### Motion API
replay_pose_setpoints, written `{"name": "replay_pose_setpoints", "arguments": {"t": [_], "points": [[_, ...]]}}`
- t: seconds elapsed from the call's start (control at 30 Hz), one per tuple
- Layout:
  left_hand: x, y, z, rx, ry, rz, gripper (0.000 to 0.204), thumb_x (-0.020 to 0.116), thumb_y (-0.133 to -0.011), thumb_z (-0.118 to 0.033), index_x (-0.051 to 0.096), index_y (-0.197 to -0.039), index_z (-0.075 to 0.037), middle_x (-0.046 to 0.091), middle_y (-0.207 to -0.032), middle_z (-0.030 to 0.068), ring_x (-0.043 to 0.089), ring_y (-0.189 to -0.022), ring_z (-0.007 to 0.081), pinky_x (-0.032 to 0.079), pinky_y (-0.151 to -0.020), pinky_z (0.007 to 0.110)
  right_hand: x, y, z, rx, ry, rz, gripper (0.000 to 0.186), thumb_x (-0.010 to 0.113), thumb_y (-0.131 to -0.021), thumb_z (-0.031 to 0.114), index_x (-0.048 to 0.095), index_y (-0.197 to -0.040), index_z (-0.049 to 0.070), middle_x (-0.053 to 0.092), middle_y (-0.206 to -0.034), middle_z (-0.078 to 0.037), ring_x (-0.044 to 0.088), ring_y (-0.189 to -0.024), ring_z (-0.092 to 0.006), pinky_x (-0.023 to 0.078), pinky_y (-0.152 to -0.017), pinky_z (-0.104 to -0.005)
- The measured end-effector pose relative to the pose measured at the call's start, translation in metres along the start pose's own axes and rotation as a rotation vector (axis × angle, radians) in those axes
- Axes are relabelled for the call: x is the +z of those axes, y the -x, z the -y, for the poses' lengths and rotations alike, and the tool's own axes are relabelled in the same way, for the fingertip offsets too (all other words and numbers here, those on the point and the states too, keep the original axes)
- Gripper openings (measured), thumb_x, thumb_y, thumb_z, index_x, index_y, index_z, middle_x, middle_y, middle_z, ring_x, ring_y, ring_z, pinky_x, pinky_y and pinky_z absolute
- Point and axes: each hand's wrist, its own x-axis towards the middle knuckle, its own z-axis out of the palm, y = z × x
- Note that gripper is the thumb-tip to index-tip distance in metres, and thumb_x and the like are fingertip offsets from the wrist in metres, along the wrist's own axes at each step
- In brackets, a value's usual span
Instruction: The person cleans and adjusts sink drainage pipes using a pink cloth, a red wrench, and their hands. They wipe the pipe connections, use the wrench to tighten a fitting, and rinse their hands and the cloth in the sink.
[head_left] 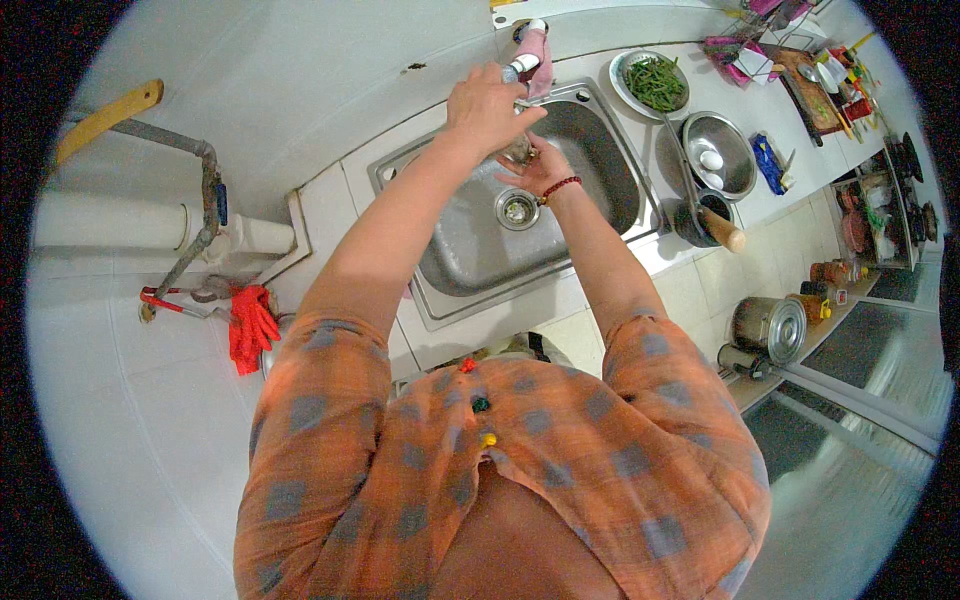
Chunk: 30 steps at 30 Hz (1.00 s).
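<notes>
At the back of the steel sink (465,270), my left hand (485,110) is closed round the faucet (523,66), its thumb pointing right. My right hand (543,167), a dark red bead bracelet at its wrist, is just below it. Its palm is turned up and its fingers are apart under the spout, where clear water seems to run onto it. The left hand hides part of the spout. A pink cloth (538,62) is draped over the faucet. Beneath my hands, the round drain strainer (517,209) sits in the basin.
Right of the sink are a bowl of green beans (655,82), a steel bowl (740,150) with white eggs and a dark pot (690,228) near a wooden handle (722,230). Farther right lies a cutting board (808,95). Red gloves (252,325) hang at left by grey pipes (205,190).
</notes>
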Motion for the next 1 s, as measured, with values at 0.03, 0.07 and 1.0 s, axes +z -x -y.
{"name": "replay_pose_setpoints", "arguments": {"t": [0.03,0.07,1.0], "points": [[0.0,0.0,-0.001,-0.012,-0.016,0.015,0.043,0.058,-0.071,-0.054,0.068,-0.093,-0.018,0.056,-0.097,0.013,0.053,-0.092,0.0296,0.044,-0.077,0.042,0.002,-0.002,-0.003,-0.015,-0.02,0.04,0.024,0.052,-0.086,0.026,0.052,-0.099,0.006,0.056,-0.085,-0.006,0.056,-0.078,-0.0179,0.05,-0.075,-0.0289],[0.0,0.0,0.001,-0.014,-0.009,0.027,0.043,0.058,-0.071,-0.054,0.068,-0.093,-0.018,0.056,-0.096,0.013,0.053,-0.091,0.0298,0.045,-0.076,0.042,0.004,-0.006,-0.005,-0.028,-0.041,0.08,0.025,0.051,-0.087,0.028,0.051,-0.099,0.006,0.055,-0.085,-0.007,0.055,-0.072,-0.0177,0.051,-0.072,-0.029],[0.007,-0.008,-0.014,-0.202,-0.016,0.195,0.059,0.051,-0.071,-0.061,0.059,-0.108,-0.016,0.064,-0.088,0.0173,0.062,-0.083,0.0332,0.048,-0.074,0.047,-0.005,-0.03,0.018,-0.076,0.358,0.299,0.013,0.051,-0.088,0.024,0.053,-0.087,0.011,0.055,-0.079,-0.001,0.054,-0.066,-0.0094,0.047,-0.054,-0.0232]]}}
